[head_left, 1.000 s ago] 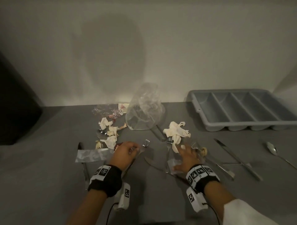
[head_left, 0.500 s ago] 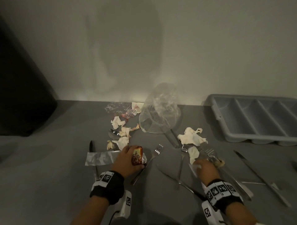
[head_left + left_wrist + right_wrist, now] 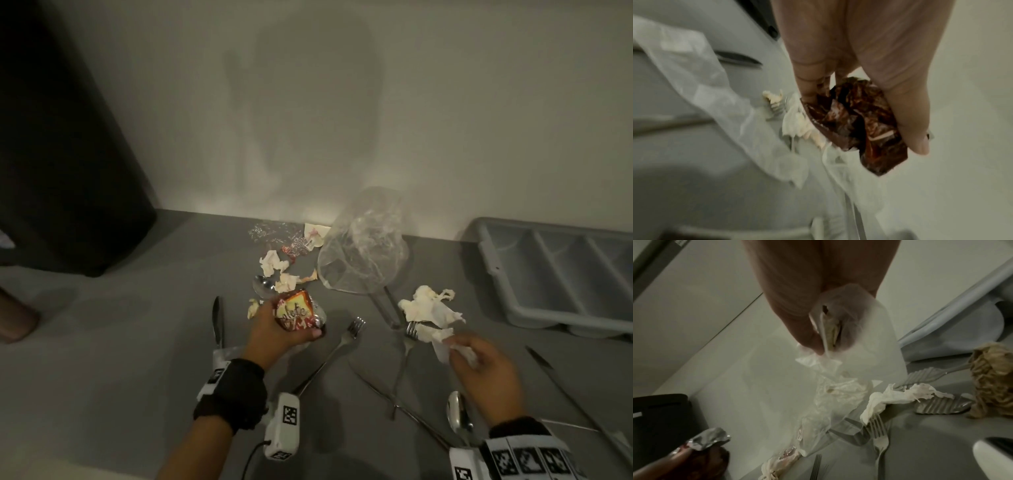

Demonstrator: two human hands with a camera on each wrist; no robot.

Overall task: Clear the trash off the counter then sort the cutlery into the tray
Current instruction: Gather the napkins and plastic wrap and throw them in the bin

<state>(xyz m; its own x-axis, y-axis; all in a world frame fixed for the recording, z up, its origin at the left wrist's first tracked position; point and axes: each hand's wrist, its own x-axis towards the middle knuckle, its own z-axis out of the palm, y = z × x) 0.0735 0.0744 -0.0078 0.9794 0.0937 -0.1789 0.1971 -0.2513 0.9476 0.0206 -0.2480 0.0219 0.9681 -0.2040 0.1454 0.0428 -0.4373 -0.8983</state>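
Note:
My left hand (image 3: pixel 274 334) grips a crumpled red and yellow snack wrapper (image 3: pixel 297 312), lifted above the grey counter (image 3: pixel 120 342); in the left wrist view the wrapper (image 3: pixel 857 123) sits between thumb and fingers. My right hand (image 3: pixel 479 366) pinches a clear plastic wrapper with white paper (image 3: pixel 445 346), seen in the right wrist view as a wrapper (image 3: pixel 838 331) hanging from the fingers. A white crumpled napkin (image 3: pixel 428 306) lies over a fork (image 3: pixel 406 346). The grey cutlery tray (image 3: pixel 561 274) stands at the back right, its visible compartments bare.
A clear plastic bag (image 3: pixel 363 246) stands by the wall, small paper scraps (image 3: pixel 274 262) and foil bits to its left. Forks (image 3: pixel 339 349), knives (image 3: pixel 217 322), a spoon (image 3: pixel 457 414) and another knife (image 3: pixel 561 387) lie scattered. A dark bin (image 3: pixel 61 154) stands at left.
My left hand has picked the snack wrapper off the counter and raised it. My right hand has lifted the clear wrapper off the cutlery and drawn back toward me.

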